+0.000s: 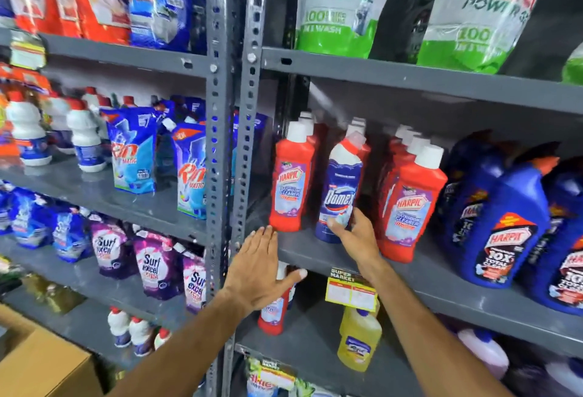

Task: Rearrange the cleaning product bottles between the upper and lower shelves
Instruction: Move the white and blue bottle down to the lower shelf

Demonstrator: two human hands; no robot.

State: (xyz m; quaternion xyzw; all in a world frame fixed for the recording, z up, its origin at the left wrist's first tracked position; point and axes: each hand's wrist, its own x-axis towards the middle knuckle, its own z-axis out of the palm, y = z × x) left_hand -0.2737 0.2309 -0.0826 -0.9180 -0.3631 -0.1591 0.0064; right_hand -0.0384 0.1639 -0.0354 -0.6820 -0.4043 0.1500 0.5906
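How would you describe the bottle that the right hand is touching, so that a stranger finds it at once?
Look at the right shelving bay, on the shelf below the green Ariel pouches. Among the row of red Harpic bottles stands the Domex bottle, with the right hand at its base. It alone there is dark blue, with an angled neck and a red-and-white cap.

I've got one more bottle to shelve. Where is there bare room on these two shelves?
Upper shelf: bare between the red Harpic bottle and the Domex bottle; crowded further right. Lower shelf: open between the red bottle and yellow bottle.
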